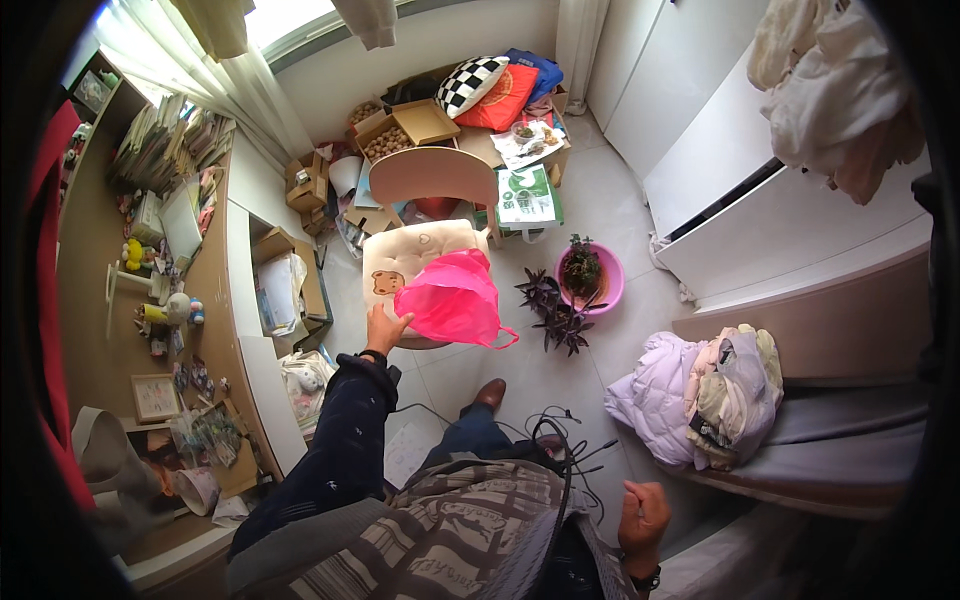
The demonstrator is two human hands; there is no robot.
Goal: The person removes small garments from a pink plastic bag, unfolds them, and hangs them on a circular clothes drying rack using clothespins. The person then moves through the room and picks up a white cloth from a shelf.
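Observation:
A pink plastic bag [454, 298] lies on the cream seat cushion [384, 247] of a chair, its mouth partly spread and a handle loop hanging off the right side. At the cushion's front left is my left hand [385, 330], thumb and finger apart. The thumb tip is against or very near the bag's left edge. A bear's face and a heart decorate the cushion. Low on the right, my right hand [643, 517] hangs beside my body with curled fingers and nothing visible in it.
Potted plants, one in a pink basin [615, 277], stand right of the chair. Black cables [577, 450] trail near my feet. Folded clothes [705, 397] lie on a bench at right. Behind the chair are boxes and a green-white bag [529, 199]. A cluttered desk [217, 300] runs along the left.

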